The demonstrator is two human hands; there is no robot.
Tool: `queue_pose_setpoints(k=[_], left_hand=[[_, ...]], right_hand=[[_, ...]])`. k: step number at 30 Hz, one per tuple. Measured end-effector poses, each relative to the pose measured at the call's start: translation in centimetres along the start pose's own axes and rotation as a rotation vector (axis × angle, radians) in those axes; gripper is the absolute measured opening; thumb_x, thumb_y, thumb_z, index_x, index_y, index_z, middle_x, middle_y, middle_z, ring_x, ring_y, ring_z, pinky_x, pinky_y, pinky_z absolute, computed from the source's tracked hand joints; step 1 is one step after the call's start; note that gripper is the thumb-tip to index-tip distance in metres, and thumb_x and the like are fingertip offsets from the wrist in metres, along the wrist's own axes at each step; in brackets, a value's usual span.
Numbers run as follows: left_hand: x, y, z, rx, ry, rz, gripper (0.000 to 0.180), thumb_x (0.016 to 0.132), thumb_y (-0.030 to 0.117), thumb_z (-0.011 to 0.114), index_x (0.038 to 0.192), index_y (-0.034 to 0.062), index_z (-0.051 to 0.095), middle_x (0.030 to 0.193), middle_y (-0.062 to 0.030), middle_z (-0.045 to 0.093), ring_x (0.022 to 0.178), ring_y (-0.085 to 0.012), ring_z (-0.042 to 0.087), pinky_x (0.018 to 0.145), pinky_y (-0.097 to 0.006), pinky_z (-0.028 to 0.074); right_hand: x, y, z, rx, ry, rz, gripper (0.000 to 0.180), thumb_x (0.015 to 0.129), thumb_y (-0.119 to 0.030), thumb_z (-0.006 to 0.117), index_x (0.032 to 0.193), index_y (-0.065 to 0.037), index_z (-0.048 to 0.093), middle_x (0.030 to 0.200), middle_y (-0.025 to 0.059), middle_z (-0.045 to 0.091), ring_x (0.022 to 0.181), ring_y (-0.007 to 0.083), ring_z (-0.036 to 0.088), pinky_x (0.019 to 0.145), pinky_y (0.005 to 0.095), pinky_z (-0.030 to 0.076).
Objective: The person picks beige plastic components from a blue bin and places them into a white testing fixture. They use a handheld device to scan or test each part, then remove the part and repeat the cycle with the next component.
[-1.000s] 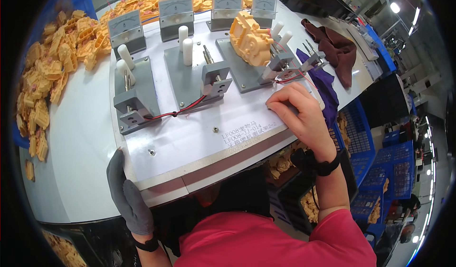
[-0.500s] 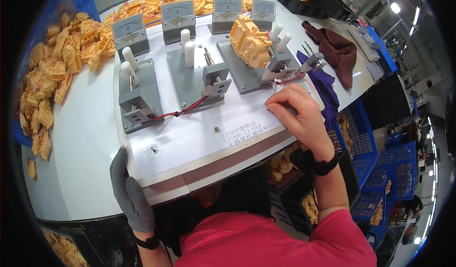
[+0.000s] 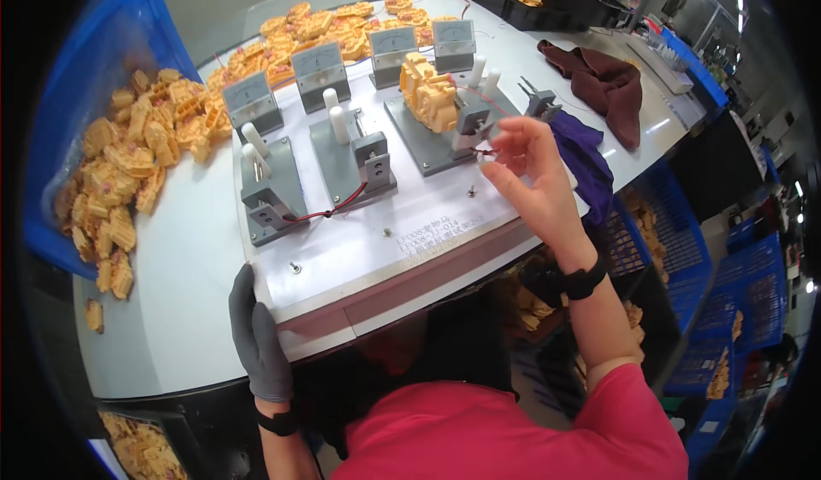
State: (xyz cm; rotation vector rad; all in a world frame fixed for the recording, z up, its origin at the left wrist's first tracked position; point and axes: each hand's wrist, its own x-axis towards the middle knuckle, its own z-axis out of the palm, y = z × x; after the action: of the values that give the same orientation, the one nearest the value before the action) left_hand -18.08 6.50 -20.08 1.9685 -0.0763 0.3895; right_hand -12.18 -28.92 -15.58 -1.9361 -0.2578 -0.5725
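Note:
An orange-yellow plastic gearbox (image 3: 430, 95) sits on a grey test fixture (image 3: 421, 153), the third from the left on a white board (image 3: 342, 262). My right hand (image 3: 540, 185), bare, hovers at the front of that fixture, beside its grey block (image 3: 471, 127). Its thumb and fingers are curved and apart, next to the red and black wires, with nothing visibly held. My left hand (image 3: 259, 343), in a grey glove, rests against the board's front left corner, fingers stretched along the edge. Two fixtures with white posts (image 3: 338, 125) hold no gearbox.
Analog meters (image 3: 320, 67) line the board's back. Many gearboxes (image 3: 128, 159) spill from a blue bin (image 3: 162, 27) at left, with more (image 3: 316, 25) behind. Brown cloth (image 3: 603, 87) and purple cloth (image 3: 581, 155) lie right. A black tray (image 3: 547, 5) stands at the back.
My right hand has lifted from the board, its fingers spreading apart near the wires. My left hand stays at the board corner. The view has shifted slightly.

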Motion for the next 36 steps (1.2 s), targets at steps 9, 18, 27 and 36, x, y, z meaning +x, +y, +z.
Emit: queue_pose_setpoints(k=[9, 18, 27, 36], left_hand=[[8.5, 15.9, -1.2, 0.417, -0.192, 0.594, 0.048, 0.09, 0.012, 0.06, 0.137, 0.0049, 0.049, 0.131, -0.0152, 0.056, 0.125, -0.0261, 0.05, 0.105, -0.038, 0.038], [18.5, 20.5, 12.5, 1.093, -0.833, 0.888, 0.061, 0.071, 0.016, 0.074, 0.129, 0.0153, 0.057, 0.123, -0.0113, 0.058, 0.118, -0.0306, 0.052, 0.099, -0.04, 0.044], [18.8, 20.0, 17.6, 1.326, -0.878, 0.886, 0.036, 0.067, 0.017, 0.08, 0.101, 0.0156, 0.068, 0.104, -0.0053, 0.06, 0.105, -0.0278, 0.056, 0.088, -0.038, 0.048], [18.9, 26.8, 11.0, 1.089, -0.515, 1.194, 0.042, 0.063, -0.003, 0.069, 0.102, 0.0129, 0.063, 0.102, -0.0098, 0.061, 0.102, -0.0346, 0.055, 0.085, -0.041, 0.048]], right_hand=[[1.0, -0.4, 0.9, 0.062, 0.07, -0.104, 0.035, 0.086, -0.015, 0.071, 0.118, -0.008, 0.06, 0.097, 0.0059, 0.06, 0.085, 0.014, 0.058, 0.076, 0.0284, 0.049], [0.3, -0.3, 0.5, 0.331, -0.077, -0.058, 0.035, 0.086, -0.016, 0.073, 0.116, -0.006, 0.06, 0.094, 0.0052, 0.063, 0.081, 0.0111, 0.061, 0.076, 0.0254, 0.05], [0.4, 0.2, -0.7, 0.355, -0.131, -0.109, 0.039, 0.082, -0.021, 0.078, 0.113, -0.005, 0.06, 0.09, 0.0035, 0.059, 0.075, 0.0085, 0.058, 0.071, 0.0237, 0.049], [0.4, 0.2, -0.5, 0.332, -0.114, -0.114, 0.046, 0.078, -0.023, 0.08, 0.115, -0.004, 0.06, 0.096, 0.0049, 0.059, 0.077, 0.0094, 0.057, 0.071, 0.0239, 0.049]])
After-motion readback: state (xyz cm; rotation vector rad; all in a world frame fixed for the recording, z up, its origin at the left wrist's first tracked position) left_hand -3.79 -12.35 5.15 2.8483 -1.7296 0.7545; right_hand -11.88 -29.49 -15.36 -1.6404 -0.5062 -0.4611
